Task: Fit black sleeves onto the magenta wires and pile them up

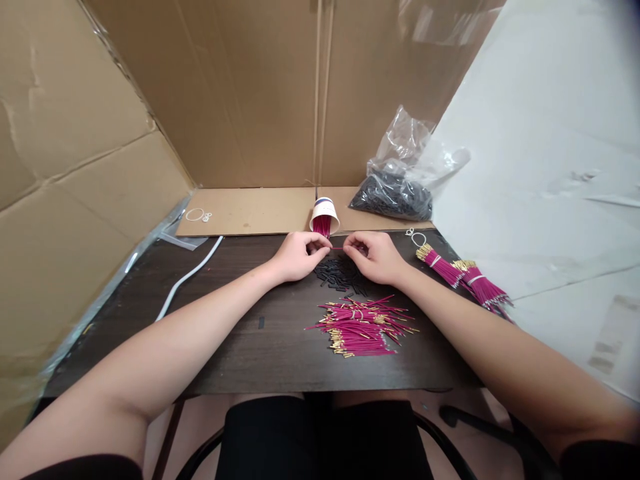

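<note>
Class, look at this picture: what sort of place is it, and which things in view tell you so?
Probably a small makeshift assembly workstation. A dark table is walled in by cardboard; a loose pile of magenta wires lies on it, with tied wire bundles and a bag of small black parts nearby.

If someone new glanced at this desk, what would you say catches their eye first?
Likely the loose heap of magenta wires with gold tips at the middle of the dark table. Just behind it, the left hand and right hand pinch a single wire between them, above a scatter of small black sleeves. Two banded wire bundles lie at the right.
</note>
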The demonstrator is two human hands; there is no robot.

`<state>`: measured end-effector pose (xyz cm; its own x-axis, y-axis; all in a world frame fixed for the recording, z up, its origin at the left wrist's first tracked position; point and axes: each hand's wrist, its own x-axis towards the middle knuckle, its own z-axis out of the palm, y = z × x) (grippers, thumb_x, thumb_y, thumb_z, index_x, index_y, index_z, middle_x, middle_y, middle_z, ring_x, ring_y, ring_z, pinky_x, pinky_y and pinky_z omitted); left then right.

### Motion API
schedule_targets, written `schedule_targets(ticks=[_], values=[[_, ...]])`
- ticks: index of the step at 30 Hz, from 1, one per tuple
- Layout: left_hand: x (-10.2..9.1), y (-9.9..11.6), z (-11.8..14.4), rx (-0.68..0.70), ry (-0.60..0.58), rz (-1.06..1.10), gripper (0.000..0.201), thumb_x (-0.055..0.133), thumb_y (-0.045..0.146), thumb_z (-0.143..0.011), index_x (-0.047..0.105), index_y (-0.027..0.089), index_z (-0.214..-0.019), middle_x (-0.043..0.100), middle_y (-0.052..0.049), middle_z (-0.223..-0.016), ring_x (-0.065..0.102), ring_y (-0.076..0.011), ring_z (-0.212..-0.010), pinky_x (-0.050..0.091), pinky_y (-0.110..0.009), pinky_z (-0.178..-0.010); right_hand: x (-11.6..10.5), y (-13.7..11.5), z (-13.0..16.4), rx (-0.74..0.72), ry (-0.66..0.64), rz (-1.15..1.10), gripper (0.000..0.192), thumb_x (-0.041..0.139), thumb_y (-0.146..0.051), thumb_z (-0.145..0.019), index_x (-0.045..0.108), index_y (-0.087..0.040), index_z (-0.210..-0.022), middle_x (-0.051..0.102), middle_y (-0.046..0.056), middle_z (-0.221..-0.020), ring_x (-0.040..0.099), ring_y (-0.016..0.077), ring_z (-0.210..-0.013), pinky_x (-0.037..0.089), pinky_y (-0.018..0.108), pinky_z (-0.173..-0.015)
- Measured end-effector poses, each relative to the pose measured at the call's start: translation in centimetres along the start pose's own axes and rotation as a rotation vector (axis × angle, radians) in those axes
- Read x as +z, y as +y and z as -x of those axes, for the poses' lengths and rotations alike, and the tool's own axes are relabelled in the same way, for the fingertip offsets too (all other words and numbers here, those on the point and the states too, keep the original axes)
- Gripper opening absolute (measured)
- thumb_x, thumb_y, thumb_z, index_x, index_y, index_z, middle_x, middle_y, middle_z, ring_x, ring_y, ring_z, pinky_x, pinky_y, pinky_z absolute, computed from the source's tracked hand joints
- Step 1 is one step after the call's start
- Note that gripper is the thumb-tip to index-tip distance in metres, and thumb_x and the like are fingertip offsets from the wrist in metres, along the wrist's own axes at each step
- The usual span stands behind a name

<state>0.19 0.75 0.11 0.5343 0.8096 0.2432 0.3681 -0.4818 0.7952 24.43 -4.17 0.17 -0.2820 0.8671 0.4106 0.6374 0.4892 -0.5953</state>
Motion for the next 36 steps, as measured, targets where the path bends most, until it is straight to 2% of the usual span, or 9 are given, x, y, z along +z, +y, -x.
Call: schedule_targets(ticks=[4, 8, 12, 17, 23, 26, 28, 31, 36], values=[[0.0, -0.1, 0.0, 0.001, 0.001, 0.000, 0.017, 0.073, 0.026, -0.097, 0.084, 0.016, -0.104, 0.079, -0.007, -0.086, 0.061, -0.0167, -0.074, 0.050, -0.034, -0.076, -0.1, 0.2, -0.1, -0.025, 0.014, 0.011, 0.013, 0.064, -0.025, -0.101, 0.069, -0.020, -0.090, 0.072, 0.004, -0.081, 0.059, 0.0188, -0.070, 0.044, 0.034, -0.073], [0.1, 0.1, -0.1, -0.012, 0.068, 0.036, 0.022, 0.075, 0.022, -0.093, 0.079, 0.015, -0.114, 0.079, -0.007, -0.096, 0.055, -0.0129, -0.067, 0.047, -0.031, -0.070, -0.4, 1.1, -0.4, -0.039, 0.066, 0.050, 0.010, 0.065, -0.024, -0.100, 0.068, -0.020, -0.091, 0.072, 0.006, -0.087, 0.062, 0.0214, -0.077, 0.045, 0.036, -0.077], [0.0, 0.1, -0.1, 0.001, 0.129, -0.072, 0.010, 0.076, 0.017, -0.089, 0.068, 0.016, -0.095, 0.072, -0.005, -0.089, 0.050, -0.0125, -0.065, 0.043, -0.031, -0.068, -0.3, 2.5, -0.5, -0.041, 0.078, 0.131, 0.010, 0.067, -0.023, -0.100, 0.070, -0.020, -0.092, 0.072, 0.008, -0.091, 0.062, 0.0249, -0.087, 0.045, 0.039, -0.085], [0.0, -0.4, 0.1, 0.162, 0.051, -0.239, 0.009, 0.080, 0.017, -0.087, 0.070, 0.017, -0.088, 0.071, -0.006, -0.097, 0.056, -0.0169, -0.078, 0.050, -0.036, -0.082, 0.2, 3.4, -0.4, -0.014, 0.041, 0.199, 0.009, 0.071, -0.024, -0.100, 0.075, -0.021, -0.093, 0.072, 0.008, -0.092, 0.060, 0.0267, -0.090, 0.043, 0.042, -0.089], [0.0, -0.7, 0.0, 0.159, 0.009, -0.235, 0.008, 0.078, 0.019, -0.094, 0.074, 0.017, -0.088, 0.072, -0.008, -0.106, 0.063, -0.0201, -0.089, 0.055, -0.042, -0.097, -0.5, 2.5, -0.4, -0.058, 0.015, 0.173, 0.005, 0.071, -0.019, -0.095, 0.070, -0.021, -0.090, 0.071, 0.009, -0.093, 0.061, 0.0267, -0.090, 0.044, 0.042, -0.088], [0.0, -0.8, -0.1, 0.149, -0.015, -0.219, 0.010, 0.077, 0.021, -0.096, 0.075, 0.017, -0.088, 0.071, -0.009, -0.112, 0.065, -0.0220, -0.095, 0.055, -0.045, -0.102, -1.6, 0.6, -0.3, -0.138, -0.096, 0.106, 0.007, 0.071, -0.018, -0.094, 0.065, -0.021, -0.091, 0.069, 0.007, -0.092, 0.061, 0.0248, -0.090, 0.045, 0.040, -0.087], [0.0, -0.9, -0.1, 0.147, -0.030, -0.216, 0.011, 0.076, 0.021, -0.098, 0.074, 0.017, -0.088, 0.070, -0.010, -0.116, 0.065, -0.0231, -0.100, 0.054, -0.045, -0.104, -2.5, -0.9, -0.2, -0.154, -0.230, 0.041, 0.007, 0.070, -0.020, -0.095, 0.065, -0.021, -0.091, 0.067, 0.004, -0.087, 0.060, 0.0210, -0.084, 0.045, 0.036, -0.082], [0.1, -1.0, -0.1, 0.146, -0.063, -0.229, 0.011, 0.072, 0.020, -0.100, 0.073, 0.017, -0.089, 0.068, -0.010, -0.119, 0.065, -0.0244, -0.105, 0.053, -0.046, -0.104, -4.0, -2.6, 0.1, -0.112, -0.438, -0.001, 0.008, 0.071, -0.019, -0.092, 0.067, -0.021, -0.085, 0.057, -0.003, -0.072, 0.047, 0.0143, -0.065, 0.039, 0.032, -0.067], [0.0, -1.0, -0.1, 0.149, -0.090, -0.253, 0.014, 0.067, 0.020, -0.103, 0.069, 0.017, -0.089, 0.067, -0.011, -0.119, 0.065, -0.0244, -0.104, 0.053, -0.045, -0.104, -6.5, -3.6, 0.2, -0.050, -0.773, -0.032, 0.009, 0.076, -0.023, -0.090, 0.074, -0.023, -0.081, 0.044, -0.006, -0.062, 0.035, 0.0117, -0.056, 0.031, 0.031, -0.056]])
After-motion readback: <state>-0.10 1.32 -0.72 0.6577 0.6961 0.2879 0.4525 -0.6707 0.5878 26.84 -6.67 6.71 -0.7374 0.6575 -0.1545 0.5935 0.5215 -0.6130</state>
